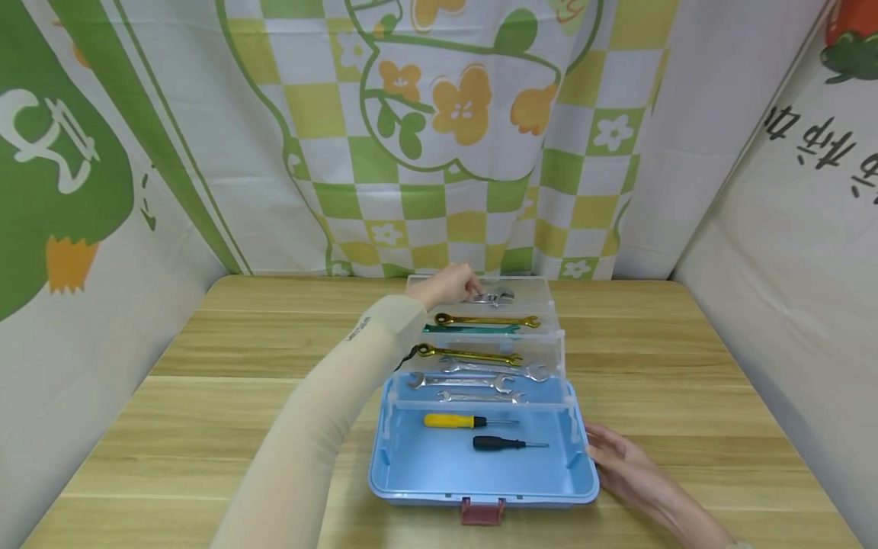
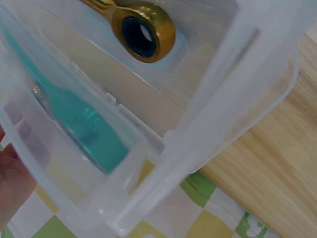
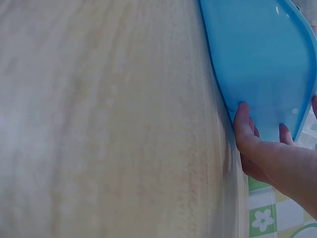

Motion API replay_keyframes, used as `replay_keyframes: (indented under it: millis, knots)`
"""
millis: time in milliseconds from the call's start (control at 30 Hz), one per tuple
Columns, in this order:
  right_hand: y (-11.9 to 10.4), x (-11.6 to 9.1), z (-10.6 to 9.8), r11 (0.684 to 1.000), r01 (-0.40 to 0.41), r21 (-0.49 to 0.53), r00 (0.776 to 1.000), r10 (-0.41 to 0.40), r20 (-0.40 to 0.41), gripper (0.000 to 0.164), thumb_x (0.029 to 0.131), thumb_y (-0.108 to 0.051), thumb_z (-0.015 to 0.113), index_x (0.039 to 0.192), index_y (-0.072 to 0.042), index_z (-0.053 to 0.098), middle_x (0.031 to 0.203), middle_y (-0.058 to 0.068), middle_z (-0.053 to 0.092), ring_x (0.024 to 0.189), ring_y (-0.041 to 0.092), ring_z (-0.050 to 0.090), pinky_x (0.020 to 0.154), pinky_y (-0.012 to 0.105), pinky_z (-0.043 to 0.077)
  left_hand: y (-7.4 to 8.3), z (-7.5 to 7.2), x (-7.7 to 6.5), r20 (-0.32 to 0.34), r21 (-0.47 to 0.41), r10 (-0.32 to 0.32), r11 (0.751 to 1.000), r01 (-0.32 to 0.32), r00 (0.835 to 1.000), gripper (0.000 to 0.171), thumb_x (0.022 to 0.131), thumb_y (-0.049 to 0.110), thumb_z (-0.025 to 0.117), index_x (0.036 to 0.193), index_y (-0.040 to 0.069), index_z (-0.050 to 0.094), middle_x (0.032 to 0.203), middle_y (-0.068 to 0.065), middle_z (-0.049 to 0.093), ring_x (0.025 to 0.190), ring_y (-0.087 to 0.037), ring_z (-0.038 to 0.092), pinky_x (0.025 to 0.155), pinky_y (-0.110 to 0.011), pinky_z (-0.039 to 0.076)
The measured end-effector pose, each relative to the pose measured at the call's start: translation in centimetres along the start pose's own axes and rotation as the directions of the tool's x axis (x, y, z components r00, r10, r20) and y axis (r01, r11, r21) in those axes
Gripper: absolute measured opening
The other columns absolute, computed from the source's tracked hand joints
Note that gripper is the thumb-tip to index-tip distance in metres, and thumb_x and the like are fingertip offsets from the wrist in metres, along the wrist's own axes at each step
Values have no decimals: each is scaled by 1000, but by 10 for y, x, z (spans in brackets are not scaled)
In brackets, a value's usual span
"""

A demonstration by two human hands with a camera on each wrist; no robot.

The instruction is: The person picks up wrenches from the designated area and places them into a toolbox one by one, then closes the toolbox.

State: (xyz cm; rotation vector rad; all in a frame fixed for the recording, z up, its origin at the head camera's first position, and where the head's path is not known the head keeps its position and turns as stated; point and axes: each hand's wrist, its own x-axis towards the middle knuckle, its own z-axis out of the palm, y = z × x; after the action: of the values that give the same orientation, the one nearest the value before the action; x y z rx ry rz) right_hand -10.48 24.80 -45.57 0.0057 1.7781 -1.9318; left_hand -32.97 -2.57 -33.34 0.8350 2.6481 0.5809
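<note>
My left hand reaches over the uppermost clear tray, fingers curled down around the near end of a silver wrench. Below it lie a gold ratchet wrench and a green wrench, which also shows through clear plastic in the left wrist view. Against the right side of the blue toolbox rests my right hand. Its fingers spread along the blue wall in the right wrist view. In the box's bottom are a yellow screwdriver and a black screwdriver.
The lower clear tray carries another gold wrench and several silver wrenches. A dark red latch hangs at the box's front. Wooden tabletop surrounds the box, with a patterned curtain behind.
</note>
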Motion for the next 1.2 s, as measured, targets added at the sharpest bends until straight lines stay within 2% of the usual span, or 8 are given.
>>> replay_keyframes:
  millis: [433, 533, 667, 800, 900, 1000, 1100, 1200]
  knots:
    - [1, -1, 1, 1000, 8, 22, 1000, -8, 6, 68, 93, -19, 45, 136, 11, 2, 137, 25, 24, 111, 9, 43, 96, 33, 37, -3, 1, -2, -6, -33, 5, 999, -6, 1000, 27, 82, -4, 57, 106, 5, 63, 98, -9, 64, 51, -8, 32, 49, -16, 34]
    - [0, -1, 1, 1000, 5, 16, 1000, -5, 7, 68, 93, -20, 44, 136, 10, 1, 138, 28, 20, 114, 12, 42, 97, 34, 36, -6, 1, -3, -11, -34, 15, 999, -15, 1000, 26, 83, -2, 55, 107, 5, 63, 86, -6, 63, 47, -7, 31, 48, -16, 33]
    - [-2, 0, 1, 1000, 0, -8, 1000, 0, -3, 68, 93, -20, 45, 136, 11, 2, 139, 32, 14, 118, 19, 39, 97, 36, 35, -7, 0, -8, -10, -27, 22, 999, -22, 1000, 26, 87, 3, 53, 111, 4, 61, 55, 0, 42, 42, -7, 24, 46, -18, 29]
    - [-5, 0, 0, 999, 11, -43, 1000, -11, -1, 68, 92, -20, 46, 135, 13, 4, 137, 34, 17, 117, 23, 41, 95, 39, 37, -7, -3, -16, -23, -57, 17, 998, -18, 1000, 29, 88, 7, 51, 116, 3, 57, 48, 3, 31, 40, -7, 21, 45, -19, 28]
    - [-8, 1, -1, 996, 24, -85, 1000, -24, 4, 69, 92, -19, 48, 133, 15, 6, 135, 35, 21, 116, 26, 43, 93, 41, 39, -7, -6, -23, -49, -92, 16, 996, -20, 999, 32, 88, 9, 51, 119, 2, 54, 54, 0, 42, 42, -8, 27, 45, -19, 30]
    - [-13, 1, -2, 991, 19, -133, 1000, -17, 16, 70, 90, -19, 50, 132, 17, 7, 132, 37, 23, 114, 30, 44, 91, 40, 41, -9, -9, -31, -90, -97, 37, 994, -46, 995, 33, 88, 8, 52, 120, 3, 53, 80, -8, 61, 53, -10, 43, 53, -20, 41]
    - [-19, 0, -5, 979, 9, -206, 999, 0, 42, 69, 90, -19, 51, 132, 18, 10, 130, 37, 29, 113, 32, 46, 89, 38, 43, -10, -11, -41, -132, -91, 61, 993, -74, 989, 33, 88, 9, 52, 120, 4, 54, 107, -14, 60, 80, -17, 57, 74, -26, 48]
    - [-25, 0, -9, 956, 15, -294, 996, 11, 87, 67, 90, -20, 51, 132, 17, 13, 127, 35, 34, 110, 33, 48, 87, 37, 45, -12, -13, -52, -166, -85, 76, 992, -91, 983, 33, 88, 12, 52, 120, 7, 54, 112, -14, 57, 101, -22, 54, 87, -32, 45]
